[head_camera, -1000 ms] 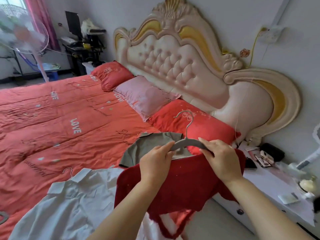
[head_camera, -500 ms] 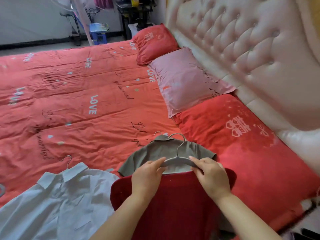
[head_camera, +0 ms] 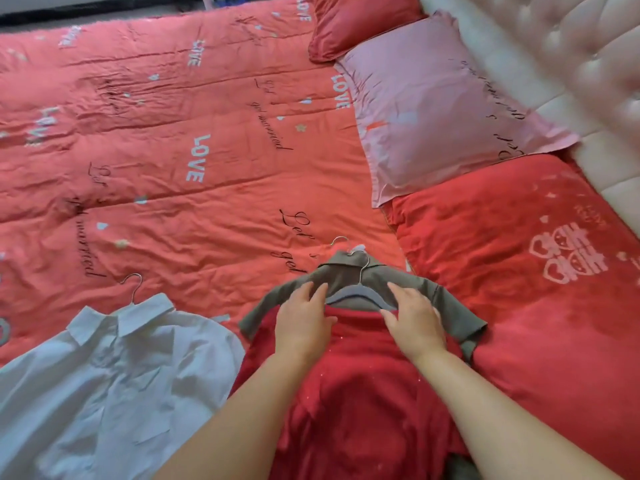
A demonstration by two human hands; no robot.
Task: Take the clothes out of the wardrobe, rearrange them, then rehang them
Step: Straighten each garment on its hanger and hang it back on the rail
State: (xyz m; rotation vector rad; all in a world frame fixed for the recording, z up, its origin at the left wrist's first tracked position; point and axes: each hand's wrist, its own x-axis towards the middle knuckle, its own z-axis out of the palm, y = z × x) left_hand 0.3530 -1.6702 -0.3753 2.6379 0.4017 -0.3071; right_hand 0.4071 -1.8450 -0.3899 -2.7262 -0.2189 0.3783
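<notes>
Two hands lie flat on the work. Nearest us, beneath our wrists, the red garment point(head_camera: 363, 393) is spread down the bed, its neckline under our palms. Our left hand point(head_camera: 304, 323) rests on its left shoulder with fingers straight and apart, the tips reaching the end of the grey hanger point(head_camera: 356, 294). Our right hand point(head_camera: 415, 322) mirrors it on the other arm of the hanger, fingers straight and gripping nothing. We judge that both are pressing the garment down so that its shoulders sit square on the hanger before rehanging.

Just beyond our fingertips and under the red garment lies the olive shirt point(head_camera: 446, 303), on a hanger of its own whose wire hook point(head_camera: 341, 241) points away from us. We take the stacking as a way to keep the sorted clothes in order.

Well to the left of our left hand, the white shirt point(head_camera: 114, 368) lies flat on its hanger, apart from the pile.

Further off, the red quilt point(head_camera: 173, 150) covers the bed. To the right of our right hand sits a red heart-patterned pillow point(head_camera: 536, 271), then a pink pillow point(head_camera: 443, 109), with the tufted headboard point(head_camera: 571, 46) behind them.
</notes>
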